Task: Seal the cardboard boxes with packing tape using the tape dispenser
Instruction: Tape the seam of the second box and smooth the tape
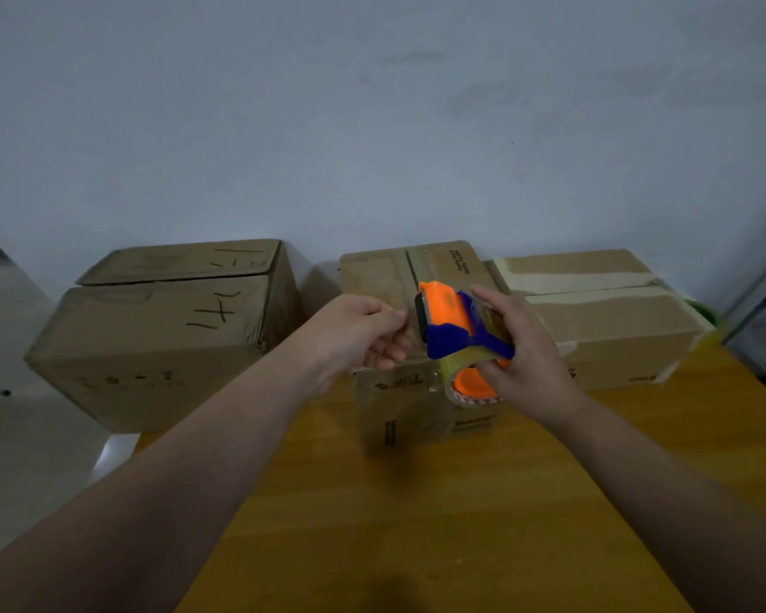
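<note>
The right hand point(522, 360) grips the dispenser point(449, 320), fingers curled round it. It is orange and blue, with a roll of shiny tape point(474, 384), held over the middle box point(399, 418). The left hand point(363, 334) pinches the tape at its front.

Black marker strokes, like tally marks, are scrawled across the large brown cardboard box on the left point(151, 338), no word legible. Dark print on the small middle cardboard box point(399, 418) and the taped right-hand cardboard box point(615, 342) blurs beyond reading.
</note>
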Available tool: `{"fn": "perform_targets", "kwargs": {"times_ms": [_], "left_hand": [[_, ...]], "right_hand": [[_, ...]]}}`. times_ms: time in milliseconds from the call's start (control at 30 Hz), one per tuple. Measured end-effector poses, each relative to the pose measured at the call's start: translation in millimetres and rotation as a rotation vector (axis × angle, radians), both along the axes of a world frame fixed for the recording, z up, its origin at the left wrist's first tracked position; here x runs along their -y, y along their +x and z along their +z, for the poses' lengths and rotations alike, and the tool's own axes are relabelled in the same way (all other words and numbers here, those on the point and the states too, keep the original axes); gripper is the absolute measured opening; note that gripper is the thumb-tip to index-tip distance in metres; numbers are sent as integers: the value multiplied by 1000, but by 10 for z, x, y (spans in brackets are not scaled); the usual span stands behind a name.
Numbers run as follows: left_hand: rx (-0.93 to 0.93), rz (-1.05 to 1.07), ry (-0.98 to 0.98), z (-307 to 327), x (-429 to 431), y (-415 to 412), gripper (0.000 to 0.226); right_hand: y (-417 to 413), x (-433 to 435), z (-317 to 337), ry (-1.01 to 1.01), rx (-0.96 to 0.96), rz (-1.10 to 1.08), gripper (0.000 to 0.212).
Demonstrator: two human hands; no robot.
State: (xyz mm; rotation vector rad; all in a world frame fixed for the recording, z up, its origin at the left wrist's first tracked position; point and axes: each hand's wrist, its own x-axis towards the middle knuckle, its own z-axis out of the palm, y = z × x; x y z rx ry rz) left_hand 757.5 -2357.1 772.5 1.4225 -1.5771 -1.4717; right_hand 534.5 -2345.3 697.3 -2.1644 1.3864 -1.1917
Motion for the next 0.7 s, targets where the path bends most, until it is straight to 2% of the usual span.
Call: {"fn": "perform_targets", "kwargs": {"times_ms": [133, 200, 300, 433, 533, 600, 700], "left_hand": [[-64, 7, 56, -17, 35, 9, 24], [-114, 27, 82, -44, 42, 17, 18], [-64, 40, 69, -102, 65, 51, 12], [112, 55, -31, -200, 73, 126, 11], [232, 128, -86, -290, 55, 307, 11], [269, 181, -94, -351, 38, 445, 12], [275, 213, -76, -461, 2, 559, 13]], "right_hand": [[83, -26, 8, 20, -62, -16, 81], [98, -30, 13, 41, -61, -20, 78], [87, -30, 51, 94, -103, -19, 82], [69, 0, 75, 148, -308, 66, 93], [-86, 11, 134, 200, -441, 75, 89], [-167, 0, 204, 230, -593, 29, 86], [-121, 42, 259, 149, -812, 50, 89]]}}
